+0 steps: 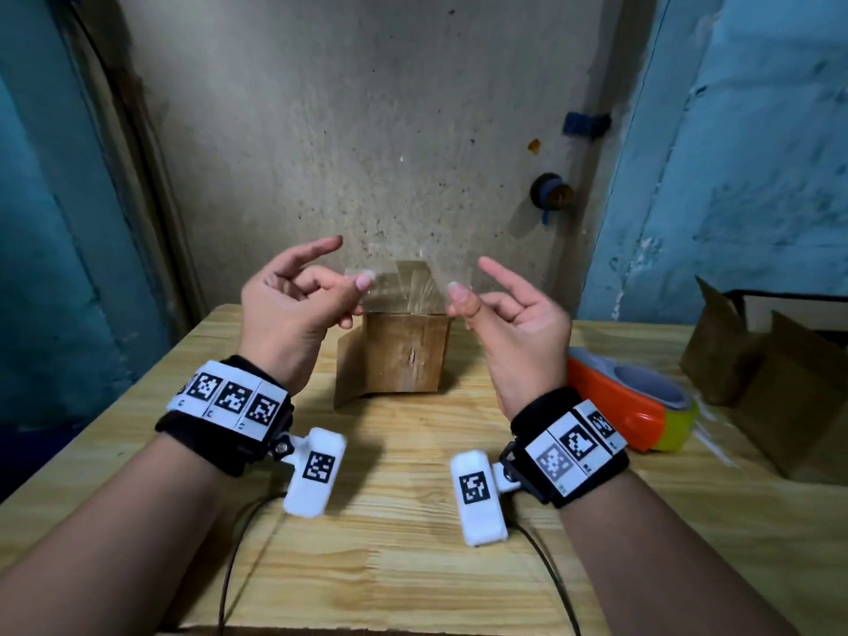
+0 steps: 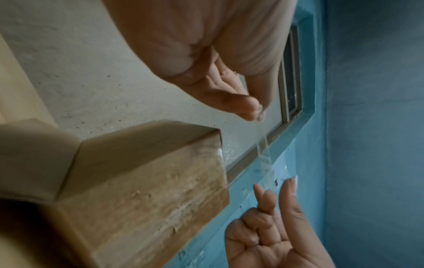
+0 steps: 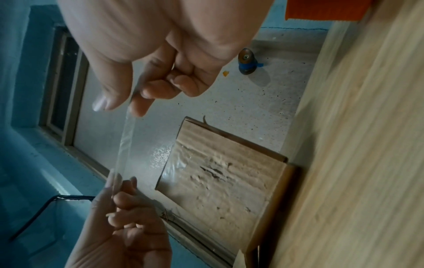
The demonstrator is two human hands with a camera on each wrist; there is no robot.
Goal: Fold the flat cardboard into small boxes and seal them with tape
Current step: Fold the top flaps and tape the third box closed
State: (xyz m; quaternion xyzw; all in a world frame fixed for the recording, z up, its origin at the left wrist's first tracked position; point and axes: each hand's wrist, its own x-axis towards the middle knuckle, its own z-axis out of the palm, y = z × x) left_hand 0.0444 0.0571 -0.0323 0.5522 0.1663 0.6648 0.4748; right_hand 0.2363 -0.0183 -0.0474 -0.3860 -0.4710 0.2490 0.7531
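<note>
A small brown cardboard box (image 1: 394,355) stands on the wooden table (image 1: 413,521), with a loose flap hanging at its left side. Just above it, a strip of clear tape (image 1: 404,282) is stretched between my two hands. My left hand (image 1: 360,286) pinches the strip's left end between thumb and finger, the index finger pointing out. My right hand (image 1: 459,298) pinches the right end the same way. The left wrist view shows the strip of tape (image 2: 263,154) running down past the box (image 2: 142,190). The right wrist view has the strip (image 3: 125,145) beside the box (image 3: 220,174).
An orange and yellow tape dispenser (image 1: 628,406) lies on the table right of my right wrist. Further right stands a larger open cardboard box (image 1: 771,383). A roll of blue tape (image 1: 550,192) hangs on the wall behind. Cables trail off the table's near edge.
</note>
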